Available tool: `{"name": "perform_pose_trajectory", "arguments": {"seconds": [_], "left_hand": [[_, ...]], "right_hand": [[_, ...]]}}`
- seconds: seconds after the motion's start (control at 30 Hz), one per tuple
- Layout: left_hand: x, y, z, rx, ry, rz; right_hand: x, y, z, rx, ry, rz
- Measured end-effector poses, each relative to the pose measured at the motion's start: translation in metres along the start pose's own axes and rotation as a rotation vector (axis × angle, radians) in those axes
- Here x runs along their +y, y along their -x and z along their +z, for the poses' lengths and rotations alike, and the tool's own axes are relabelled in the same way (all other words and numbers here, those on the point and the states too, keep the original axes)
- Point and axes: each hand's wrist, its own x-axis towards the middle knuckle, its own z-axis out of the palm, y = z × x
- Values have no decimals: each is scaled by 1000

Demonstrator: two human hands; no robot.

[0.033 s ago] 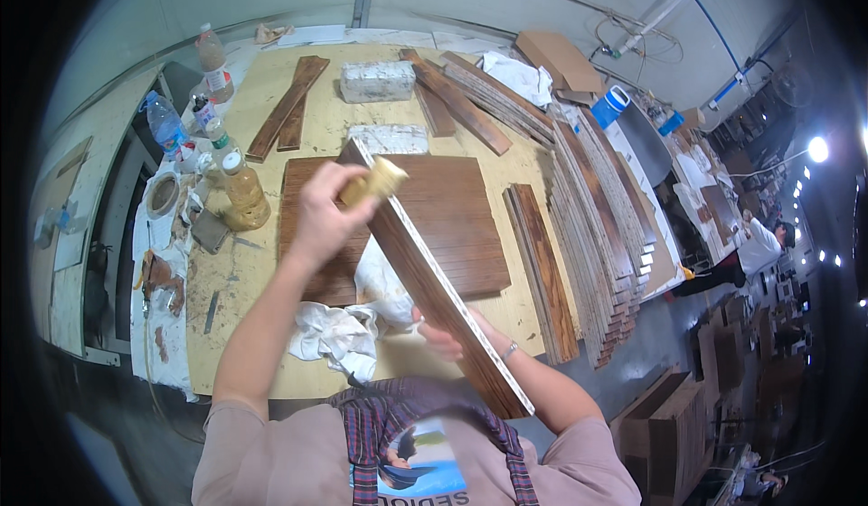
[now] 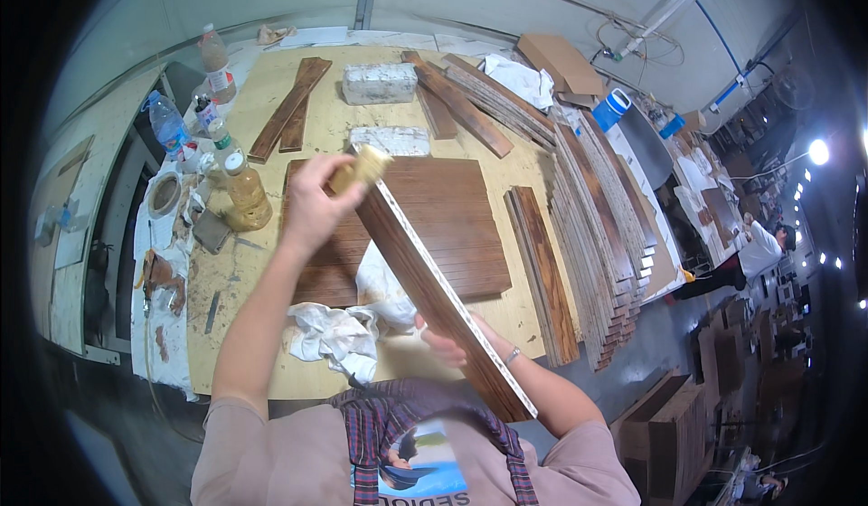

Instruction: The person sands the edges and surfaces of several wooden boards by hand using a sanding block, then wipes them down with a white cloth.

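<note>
My left hand (image 2: 318,200) is closed on a small tan applicator (image 2: 360,170) with a paler, ragged end, a sponge or a short brush. That end is at the far tip of a long brown wooden plank (image 2: 420,293), beside its pale narrow edge. The plank slants from the middle of the table toward my body on the right. My right hand (image 2: 443,341) grips it from below near its close end, partly hidden behind it. Under the plank lies a panel of dark brown boards (image 2: 461,226) with a crumpled white cloth (image 2: 334,334) at its front.
Bottles, one holding amber liquid (image 2: 246,194), line the left side near a tape roll (image 2: 165,195) and a dark block (image 2: 212,232). Two whitish blocks, including a wrapped block (image 2: 380,83), sit behind the panel. Stacked planks (image 2: 592,235) fill the right. A person (image 2: 764,248) is far right.
My left hand and the applicator have shifted slightly up and left along the plank's far end. The plank has barely moved, and my right hand keeps its hold.
</note>
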Motion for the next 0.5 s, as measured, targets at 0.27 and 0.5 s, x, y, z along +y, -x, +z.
{"name": "perform_pose_trajectory", "arguments": {"seconds": [0.27,0.5], "left_hand": [[-38,-1,-26,21,242,-226],[-29,30,-2,8,540,-408]], "right_hand": [[19,20,11,245,247,-77],[32,25,-21,468,590,-263]]}}
